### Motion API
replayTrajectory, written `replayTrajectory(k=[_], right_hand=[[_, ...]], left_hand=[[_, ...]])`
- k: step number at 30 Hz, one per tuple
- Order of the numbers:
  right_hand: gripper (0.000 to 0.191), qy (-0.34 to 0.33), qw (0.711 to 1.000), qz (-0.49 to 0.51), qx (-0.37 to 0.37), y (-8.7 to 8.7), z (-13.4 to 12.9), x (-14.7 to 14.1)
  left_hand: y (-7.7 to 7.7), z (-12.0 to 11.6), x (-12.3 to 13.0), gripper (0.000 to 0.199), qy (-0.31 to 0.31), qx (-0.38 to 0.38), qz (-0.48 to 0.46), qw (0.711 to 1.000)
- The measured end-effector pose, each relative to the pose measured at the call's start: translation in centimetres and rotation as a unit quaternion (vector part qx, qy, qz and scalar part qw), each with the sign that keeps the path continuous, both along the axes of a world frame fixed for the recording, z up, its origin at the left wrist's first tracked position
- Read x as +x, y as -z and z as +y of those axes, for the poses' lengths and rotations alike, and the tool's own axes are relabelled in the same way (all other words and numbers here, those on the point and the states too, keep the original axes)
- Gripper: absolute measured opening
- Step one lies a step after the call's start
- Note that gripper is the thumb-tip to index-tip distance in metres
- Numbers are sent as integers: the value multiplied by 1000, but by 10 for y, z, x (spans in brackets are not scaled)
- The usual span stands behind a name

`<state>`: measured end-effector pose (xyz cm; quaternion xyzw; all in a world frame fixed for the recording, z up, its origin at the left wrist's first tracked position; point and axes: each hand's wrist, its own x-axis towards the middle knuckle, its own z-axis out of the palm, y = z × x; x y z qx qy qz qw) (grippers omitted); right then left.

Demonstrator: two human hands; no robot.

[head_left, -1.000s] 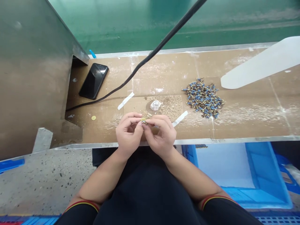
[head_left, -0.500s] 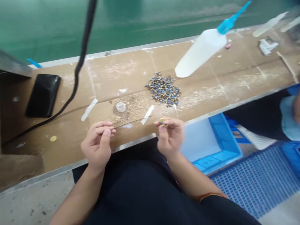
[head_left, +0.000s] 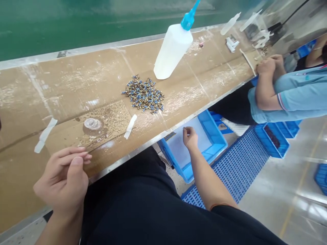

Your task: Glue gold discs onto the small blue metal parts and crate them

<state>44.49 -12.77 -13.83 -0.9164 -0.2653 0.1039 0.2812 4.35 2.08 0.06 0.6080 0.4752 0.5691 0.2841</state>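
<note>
Hand R point(head_left: 190, 137) over blue plastic bin point(head_left: 214, 132), fingers pinched, can't tell on what; hand L point(head_left: 63, 180) nr taped cardboard point(head_left: 116, 117), fingers narrow; sm. blue/brass parts pile point(head_left: 145, 95) beyond.

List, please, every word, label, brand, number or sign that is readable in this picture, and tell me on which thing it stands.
No text can be read.
White squeeze bottle: no readable lettering on the side in view.
Blue plastic crate: no readable lettering.
Co-worker's light-blue shirt: any small marking is too blurred to read.
</note>
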Motion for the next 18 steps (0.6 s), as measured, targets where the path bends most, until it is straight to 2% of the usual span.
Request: replayTrajectory(k=[3, 9, 13, 18], right_hand=[[10, -64, 992, 15, -103, 3, 5, 3], [5, -134, 954, 26, -267, 7, 19, 17], [10, -168, 927, 23, -334, 9, 25, 22], [18, -179, 912, 23, -368, 10, 30, 22]], left_hand=[[-1, 0, 2, 12, 19, 33, -15, 999], [0, 0, 2, 11, 10, 31, 23, 999], [1, -1, 0, 10, 16, 44, 46, 998], [0, -2, 1, 9, 24, 48, 64, 997]])
